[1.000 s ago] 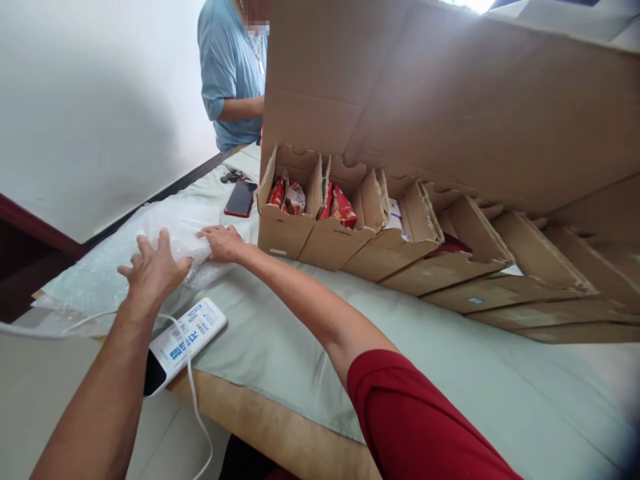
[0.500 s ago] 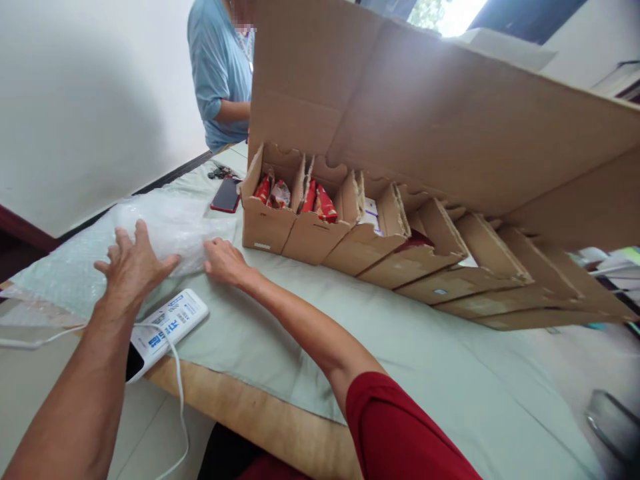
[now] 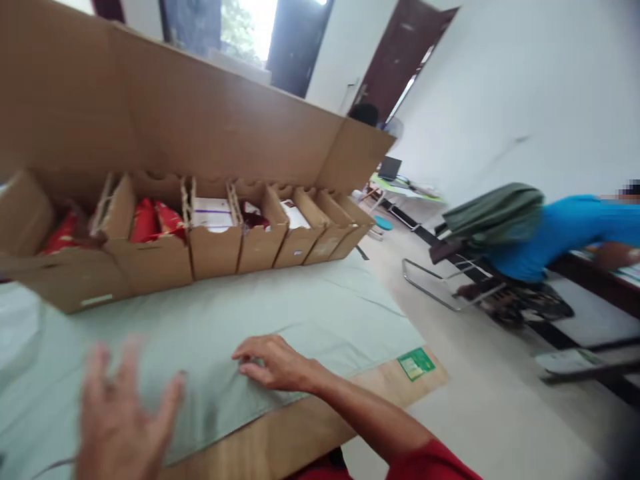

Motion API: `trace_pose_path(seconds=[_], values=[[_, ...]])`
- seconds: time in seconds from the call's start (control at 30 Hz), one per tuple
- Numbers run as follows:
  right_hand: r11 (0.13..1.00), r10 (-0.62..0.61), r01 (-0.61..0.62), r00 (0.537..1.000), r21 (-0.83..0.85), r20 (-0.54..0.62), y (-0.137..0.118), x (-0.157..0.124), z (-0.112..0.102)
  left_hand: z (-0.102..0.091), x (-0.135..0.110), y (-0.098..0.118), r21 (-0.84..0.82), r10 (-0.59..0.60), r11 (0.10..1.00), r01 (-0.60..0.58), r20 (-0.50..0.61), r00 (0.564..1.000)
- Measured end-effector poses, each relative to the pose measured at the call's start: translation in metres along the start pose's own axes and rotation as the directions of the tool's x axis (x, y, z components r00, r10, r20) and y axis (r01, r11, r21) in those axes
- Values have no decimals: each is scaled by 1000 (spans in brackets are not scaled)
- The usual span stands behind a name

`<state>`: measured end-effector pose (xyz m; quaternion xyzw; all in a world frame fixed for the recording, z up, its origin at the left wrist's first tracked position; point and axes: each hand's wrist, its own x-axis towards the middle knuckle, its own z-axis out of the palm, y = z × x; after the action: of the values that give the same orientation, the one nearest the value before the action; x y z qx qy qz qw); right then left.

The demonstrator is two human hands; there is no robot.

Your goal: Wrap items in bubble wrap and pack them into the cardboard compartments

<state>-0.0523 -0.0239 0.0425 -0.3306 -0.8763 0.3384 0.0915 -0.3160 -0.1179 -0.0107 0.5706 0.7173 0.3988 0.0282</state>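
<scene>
My left hand (image 3: 123,417) hovers blurred above the pale green cloth (image 3: 310,313), fingers spread and holding nothing. My right hand (image 3: 273,363) rests on that cloth near the table's front edge, fingers slightly curled and flat, with nothing in it. Behind both hands stands a long cardboard box (image 3: 210,240) with its lid up and divided into several compartments. Red packets (image 3: 150,220) fill the left compartments and a white packet (image 3: 210,213) lies in a middle one. A bit of the white bubble wrap (image 3: 17,333) shows at the far left.
A green sticker (image 3: 416,363) sits on the bare wooden table corner. To the right, a person in a blue top (image 3: 560,233) leans over a dark desk, beside a metal-framed chair (image 3: 450,287) draped with green cloth. Open floor lies between the tables.
The view has swung sharply right. Both hands have left the bubble wrap; the right hand now lies on the cloth and the left hand is lifted and blurred.
</scene>
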Motion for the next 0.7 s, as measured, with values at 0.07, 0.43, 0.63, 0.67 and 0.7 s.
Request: trace_pose_path(seconds=[0.07,0.43,0.63,0.67,0.7], values=[[987,154,-146,979,65,-137,20,-46,-6,46,-18,60,-68,221,974,-215,100,970],[913,314,-400,565,79,-763,144,-139,-131,194,-18,141,-58,431,902,-428,143,891],[845,304,-536,487,-5,-819,200,-112,-245,194,-22,128,-61,447,895,-443,113,887],[827,312,-561,499,-26,-809,204,-104,-261,193,-21,129,-66,444,896,-439,112,889],[808,324,-587,514,-50,-794,206,-96,-274,192,-21,130,-72,444,896,-438,112,889]])
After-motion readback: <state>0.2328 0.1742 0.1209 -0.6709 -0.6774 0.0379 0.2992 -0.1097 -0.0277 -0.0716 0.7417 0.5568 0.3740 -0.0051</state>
